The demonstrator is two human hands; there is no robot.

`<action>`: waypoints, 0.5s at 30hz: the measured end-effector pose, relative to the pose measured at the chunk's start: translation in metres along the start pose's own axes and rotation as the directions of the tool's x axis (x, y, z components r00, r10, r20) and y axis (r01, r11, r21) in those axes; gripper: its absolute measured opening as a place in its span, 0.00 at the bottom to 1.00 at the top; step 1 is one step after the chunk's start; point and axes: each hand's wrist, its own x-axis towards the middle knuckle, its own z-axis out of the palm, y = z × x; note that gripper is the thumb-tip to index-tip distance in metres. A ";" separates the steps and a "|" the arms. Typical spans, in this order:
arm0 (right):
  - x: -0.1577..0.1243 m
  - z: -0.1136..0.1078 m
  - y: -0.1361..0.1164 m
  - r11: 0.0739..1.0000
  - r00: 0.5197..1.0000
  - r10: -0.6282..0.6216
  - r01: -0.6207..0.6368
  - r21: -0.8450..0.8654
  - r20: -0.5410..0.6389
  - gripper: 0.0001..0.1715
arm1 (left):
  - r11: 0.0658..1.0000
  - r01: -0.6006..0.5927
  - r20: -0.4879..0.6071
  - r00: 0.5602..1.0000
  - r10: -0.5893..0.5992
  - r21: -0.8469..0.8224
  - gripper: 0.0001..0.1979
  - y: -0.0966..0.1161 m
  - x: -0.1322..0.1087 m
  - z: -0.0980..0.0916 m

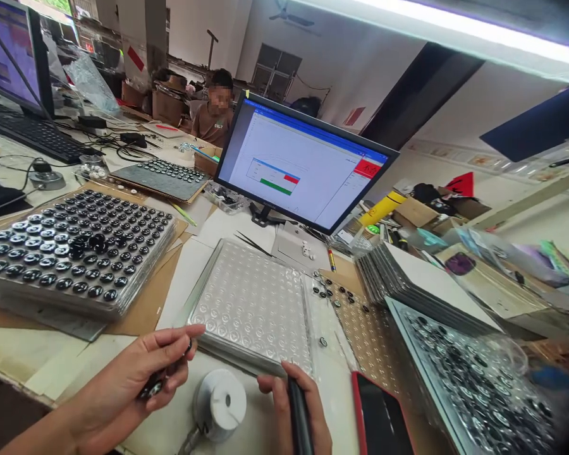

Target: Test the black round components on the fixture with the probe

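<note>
The left hand (118,392) is clamping a small shiny black round piece (150,385). The right hand (289,401) is gripping a thin black tool (299,417) beside a clear plastic bubble tray (251,309).

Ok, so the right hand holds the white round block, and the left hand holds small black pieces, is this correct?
No: the head view shows the right hand holding a slim black tool. The white round block stands apart, between the hands. The left hand is correct.

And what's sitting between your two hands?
In the head view, a white cylinder with a hole stands between the left hand and the right hand.
</note>
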 end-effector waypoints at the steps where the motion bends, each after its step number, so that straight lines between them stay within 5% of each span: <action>1: 0.000 0.000 0.001 1.000 1.000 -0.004 0.004 0.005 0.001 0.16 | 1.000 0.006 0.003 1.000 -0.006 0.022 0.14 -0.002 -0.001 0.000; 15: -0.006 0.000 0.001 1.000 1.000 0.024 -0.025 -0.016 -0.013 0.14 | 0.887 -0.091 -0.046 0.991 0.126 0.453 0.18 -0.028 -0.009 0.009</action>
